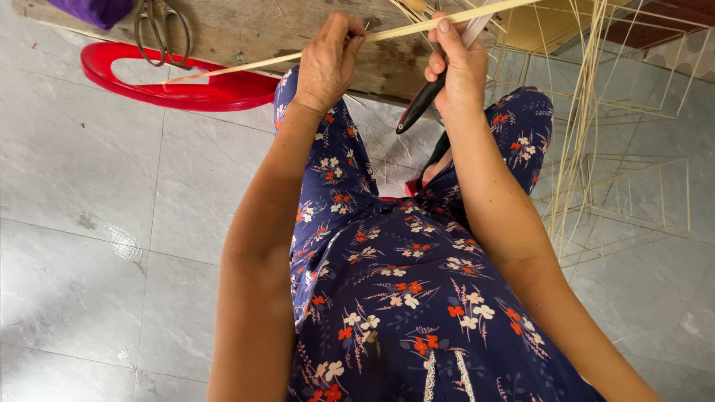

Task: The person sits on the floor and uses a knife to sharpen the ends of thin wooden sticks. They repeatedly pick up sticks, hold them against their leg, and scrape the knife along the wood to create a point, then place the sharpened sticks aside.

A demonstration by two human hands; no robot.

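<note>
A long pale bamboo strip [246,65] runs from lower left to upper right across the top of the head view. My left hand [328,63] is closed around the strip near its middle. My right hand [458,67] grips a knife with a black handle [418,106], thumb pressed against the strip, the pale blade lying along it. Both hands are held above my knees, which are covered by dark blue flowered cloth.
A worn wooden board [246,30] lies ahead with scissors [160,30] and a purple cloth [97,11] on it. A red plastic stool [179,89] sits beside it. Thin bamboo frames [618,201] and loose strips stand at right on grey floor tiles.
</note>
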